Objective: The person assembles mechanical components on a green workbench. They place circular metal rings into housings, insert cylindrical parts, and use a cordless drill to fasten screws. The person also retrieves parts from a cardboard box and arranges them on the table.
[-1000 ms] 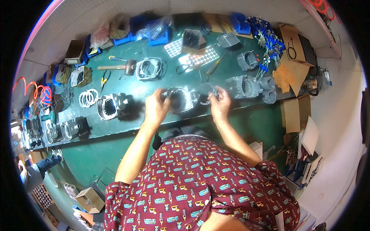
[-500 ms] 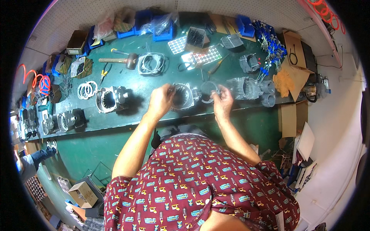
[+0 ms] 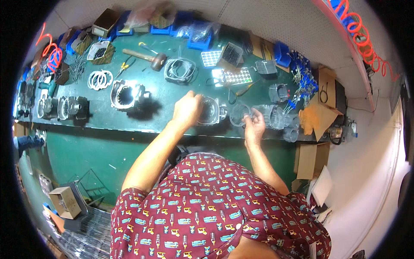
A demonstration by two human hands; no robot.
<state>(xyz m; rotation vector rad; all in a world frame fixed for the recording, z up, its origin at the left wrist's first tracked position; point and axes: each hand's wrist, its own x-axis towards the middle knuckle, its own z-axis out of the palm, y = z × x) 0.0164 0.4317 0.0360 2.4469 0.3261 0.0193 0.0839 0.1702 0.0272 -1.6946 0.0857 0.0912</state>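
On the bench in front of me lies a grey metal motor housing point(image 3: 210, 110), its round opening facing up and a small lug on its right side. My left hand point(image 3: 188, 110) is closed at the housing's left rim; its fingertips are partly hidden. My right hand point(image 3: 255, 125) pinches a thin, grey round ring point(image 3: 239, 115) between thumb and fingers, just right of the housing. Beyond that hand sits a finned motor housing point(image 3: 272, 115). Another open housing point(image 3: 127, 96) stands further left, with several pale flat rings point(image 3: 100, 80) near it.
A mallet point(image 3: 151, 58), yellow-handled pliers point(image 3: 124, 68) and a stack of ring gaskets point(image 3: 179, 71) lie farther back. Blue bins point(image 3: 199, 41) line the back edge. Blue-tipped wires point(image 3: 304, 80) and an orange cloth point(image 3: 308, 120) are at the right. More housings point(image 3: 72, 107) stand at the left.
The whole view has shifted and tilted slightly. My left hand remains at the housing's rim, and my right hand still holds the ring, which now shows flatter and more face-on.
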